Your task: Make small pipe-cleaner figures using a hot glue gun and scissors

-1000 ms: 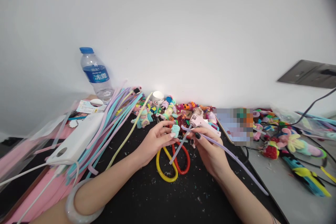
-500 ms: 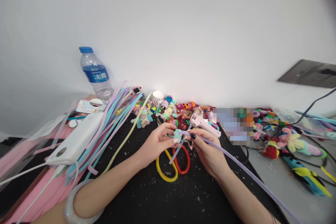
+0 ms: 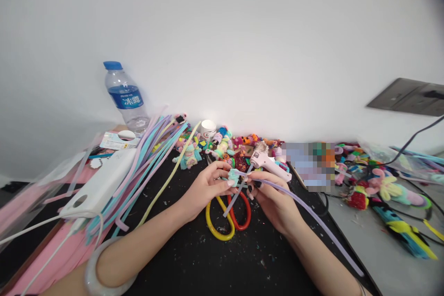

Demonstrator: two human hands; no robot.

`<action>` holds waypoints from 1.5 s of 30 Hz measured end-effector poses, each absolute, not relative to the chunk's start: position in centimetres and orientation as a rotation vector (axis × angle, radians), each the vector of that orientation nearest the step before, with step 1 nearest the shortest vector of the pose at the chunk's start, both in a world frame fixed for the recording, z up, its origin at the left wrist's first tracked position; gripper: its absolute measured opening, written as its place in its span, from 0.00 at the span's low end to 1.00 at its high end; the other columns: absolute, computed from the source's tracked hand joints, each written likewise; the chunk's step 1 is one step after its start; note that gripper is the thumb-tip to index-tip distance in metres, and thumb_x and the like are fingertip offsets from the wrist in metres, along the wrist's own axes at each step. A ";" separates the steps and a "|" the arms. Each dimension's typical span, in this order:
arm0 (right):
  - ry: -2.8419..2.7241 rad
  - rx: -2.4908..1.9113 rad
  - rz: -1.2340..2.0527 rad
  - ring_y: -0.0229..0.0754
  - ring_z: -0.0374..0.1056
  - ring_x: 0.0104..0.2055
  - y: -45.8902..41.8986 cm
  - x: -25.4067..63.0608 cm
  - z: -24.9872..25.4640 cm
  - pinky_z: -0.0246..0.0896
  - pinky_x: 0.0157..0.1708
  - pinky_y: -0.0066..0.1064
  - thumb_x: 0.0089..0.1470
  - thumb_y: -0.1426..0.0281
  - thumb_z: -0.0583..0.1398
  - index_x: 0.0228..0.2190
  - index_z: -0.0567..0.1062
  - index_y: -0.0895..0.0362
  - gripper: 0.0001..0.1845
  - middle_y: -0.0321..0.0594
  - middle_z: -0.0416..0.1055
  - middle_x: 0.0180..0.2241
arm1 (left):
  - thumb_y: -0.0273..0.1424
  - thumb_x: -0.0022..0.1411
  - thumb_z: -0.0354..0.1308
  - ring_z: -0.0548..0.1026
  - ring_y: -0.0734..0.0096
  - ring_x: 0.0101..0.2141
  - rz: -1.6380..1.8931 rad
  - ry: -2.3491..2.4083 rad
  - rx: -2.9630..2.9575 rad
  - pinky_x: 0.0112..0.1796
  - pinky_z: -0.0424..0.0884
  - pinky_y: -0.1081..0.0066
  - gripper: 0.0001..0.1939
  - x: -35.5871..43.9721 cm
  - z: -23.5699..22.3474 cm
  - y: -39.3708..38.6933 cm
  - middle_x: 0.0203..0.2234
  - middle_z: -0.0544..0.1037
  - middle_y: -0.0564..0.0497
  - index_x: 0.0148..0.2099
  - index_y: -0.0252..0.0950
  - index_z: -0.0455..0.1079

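A small mint-green fuzzy piece of pipe cleaner work [image 3: 233, 175] is pinched in the fingers of my left hand [image 3: 212, 187]. Right beside it, my right hand [image 3: 272, 196] grips a lavender pipe cleaner [image 3: 312, 210]. One end of this stem meets the mint piece; the rest trails over my right forearm toward the lower right. Whether the two are joined I cannot tell. Under my hands lie scissors [image 3: 222, 236] with one yellow and one red handle, blades partly hidden. Behind my right hand rests a pale pink glue gun [image 3: 270, 165], its translucent glue stick [image 3: 234, 202] pointing toward me.
Loose pastel pipe cleaners [image 3: 145, 162] lie at left over a white power strip [image 3: 100, 185]. A water bottle [image 3: 125, 97] leans by the wall. Finished fuzzy dolls [image 3: 189, 152], a white paper cup [image 3: 208, 129] and a blurred-out screen [image 3: 310, 166] line the back. More dolls [image 3: 388, 187] and cables sit right.
The lavender pipe cleaner has been drawn inward, its free end now showing at the lower right. My right fingers have shifted slightly on it. My left hand stays almost still.
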State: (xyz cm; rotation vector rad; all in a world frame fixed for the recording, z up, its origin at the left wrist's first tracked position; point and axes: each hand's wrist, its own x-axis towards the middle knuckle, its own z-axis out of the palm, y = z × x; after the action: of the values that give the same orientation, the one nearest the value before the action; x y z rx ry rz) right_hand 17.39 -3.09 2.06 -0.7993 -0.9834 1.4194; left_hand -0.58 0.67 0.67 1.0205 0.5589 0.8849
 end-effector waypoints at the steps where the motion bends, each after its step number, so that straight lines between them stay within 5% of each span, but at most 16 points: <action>1: -0.986 -0.781 1.439 0.41 0.67 0.37 -3.1 17.4 2.1 0.64 0.33 0.29 0.47 0.68 0.64 0.34 0.79 0.55 0.10 0.41 0.74 0.34 | 0.27 0.57 0.59 0.75 0.68 0.39 0.887 0.554 1.018 0.44 0.71 0.63 0.14 -0.6 0.6 0.7 0.37 0.72 0.50 0.45 0.37 0.61; 13: -1.007 -0.777 1.496 0.43 0.68 0.41 -3.1 17.5 1.7 0.62 0.41 0.32 0.50 0.70 0.60 0.36 0.79 0.57 0.10 0.43 0.75 0.37 | 0.27 0.57 0.59 0.75 0.66 0.40 0.879 0.569 1.007 0.46 0.69 0.61 0.14 -0.6 0.5 0.7 0.39 0.73 0.50 0.45 0.37 0.61; 28: -1.143 -0.942 1.303 0.41 0.65 0.34 -3.1 17.6 1.5 0.60 0.30 0.30 0.49 0.66 0.61 0.33 0.80 0.53 0.09 0.41 0.72 0.39 | 0.30 0.55 0.61 0.76 0.65 0.40 0.886 0.599 0.927 0.46 0.69 0.62 0.14 -0.6 1.2 0.5 0.39 0.73 0.50 0.43 0.38 0.63; 40: -1.134 -1.053 1.229 0.34 0.59 0.24 -2.8 17.2 1.7 0.54 0.23 0.25 0.53 0.63 0.60 0.38 0.74 0.55 0.12 0.35 0.69 0.25 | 0.31 0.58 0.58 0.76 0.68 0.39 0.908 0.575 0.898 0.44 0.70 0.65 0.10 -0.6 0.8 0.6 0.37 0.73 0.51 0.43 0.38 0.64; 45: -1.258 -1.204 1.155 0.32 0.53 0.17 -2.8 17.3 2.0 0.44 0.17 0.24 0.52 0.59 0.59 0.26 0.73 0.58 0.14 0.34 0.68 0.19 | 0.32 0.57 0.59 0.76 0.68 0.38 0.906 0.586 0.890 0.45 0.69 0.64 0.11 -0.6 0.8 0.6 0.38 0.74 0.51 0.43 0.39 0.64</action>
State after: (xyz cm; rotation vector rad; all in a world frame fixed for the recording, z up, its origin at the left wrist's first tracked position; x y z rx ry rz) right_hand 17.33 -2.79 1.99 -1.2042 -1.2578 1.1549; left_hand -0.59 0.63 0.85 0.8899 0.5858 0.9059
